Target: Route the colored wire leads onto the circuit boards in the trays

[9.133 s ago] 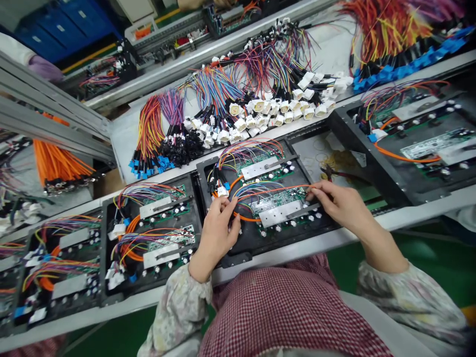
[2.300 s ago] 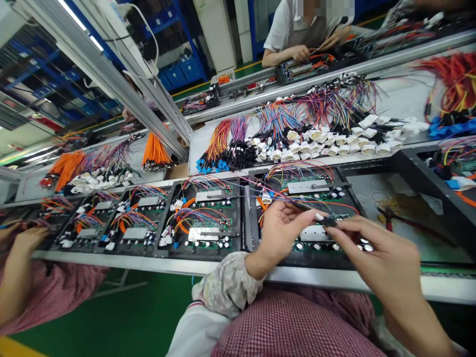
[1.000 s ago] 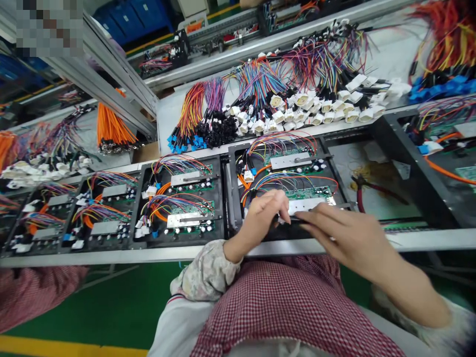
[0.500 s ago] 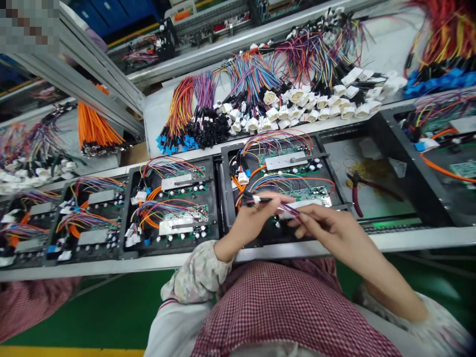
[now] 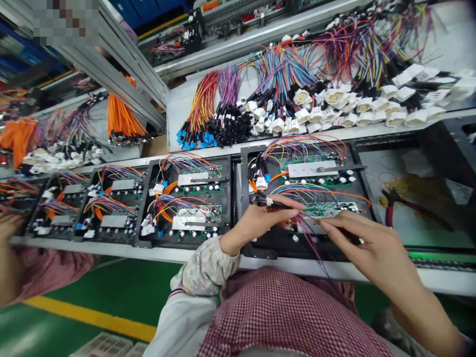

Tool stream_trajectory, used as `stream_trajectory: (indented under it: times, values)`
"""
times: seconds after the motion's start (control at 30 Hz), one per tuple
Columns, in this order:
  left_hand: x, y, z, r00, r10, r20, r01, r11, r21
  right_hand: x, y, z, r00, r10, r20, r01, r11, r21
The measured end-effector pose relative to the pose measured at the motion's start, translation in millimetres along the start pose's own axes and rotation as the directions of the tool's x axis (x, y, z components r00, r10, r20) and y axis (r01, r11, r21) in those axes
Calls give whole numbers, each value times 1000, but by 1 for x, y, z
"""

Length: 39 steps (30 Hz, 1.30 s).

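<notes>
A wire harness (image 5: 308,235) with thin purple, red and dark wires hangs from my left hand (image 5: 258,218), which is closed round it. Its black sleeve and small white connector stick out on the left of the fingers. My right hand (image 5: 372,243) pinches the end of one thin wire from this harness, drawn out to the right. Both hands are above the lower circuit board (image 5: 347,207), which is partly covered by them. The upper circuit board (image 5: 312,169), with a metal plate and several coloured wires, lies behind it in the same black tray (image 5: 256,248).
Sorted wire harnesses (image 5: 286,69) with white connectors lie on the shelf behind. Red-handled cutters (image 5: 390,198) rest right of the tray. More trays with wired boards (image 5: 193,223) line the left. A co-worker's hand (image 5: 9,225) shows at the far left edge.
My right hand has moved right, away from the left, drawing one wire out of the harness. Loose wires now hang down between the hands. The view has shifted, and a co-worker's hand has appeared at left.
</notes>
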State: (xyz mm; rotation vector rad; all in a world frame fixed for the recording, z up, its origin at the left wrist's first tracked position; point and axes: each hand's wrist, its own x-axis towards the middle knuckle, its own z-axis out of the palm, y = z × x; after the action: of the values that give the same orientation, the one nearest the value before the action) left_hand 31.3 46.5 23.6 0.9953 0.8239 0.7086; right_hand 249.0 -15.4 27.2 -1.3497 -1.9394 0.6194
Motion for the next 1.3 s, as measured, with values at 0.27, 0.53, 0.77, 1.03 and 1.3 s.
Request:
stream_trajectory:
  times: [0.27,0.53,0.77,1.03,1.3]
  values:
    - [-5,11,-11,1000,-25,15,25,1000,5,5,15,-7,993,-29,-113,-10,942,-334]
    - [-4,12,-14,991,55,-122,-42,993,110,15,23,22,999,41,-6,-40,918,-395]
    - [-2,12,-12,984,90,-156,-62,982,179,17,26,25,999,46,26,-31,908,-419]
    - [0,11,-13,982,93,-168,-65,984,163,13,8,8,999,50,-18,-54,927,-372]
    - [1,5,-12,976,83,-200,-71,995,65,8,8,12,996,89,-12,-88,947,-308]
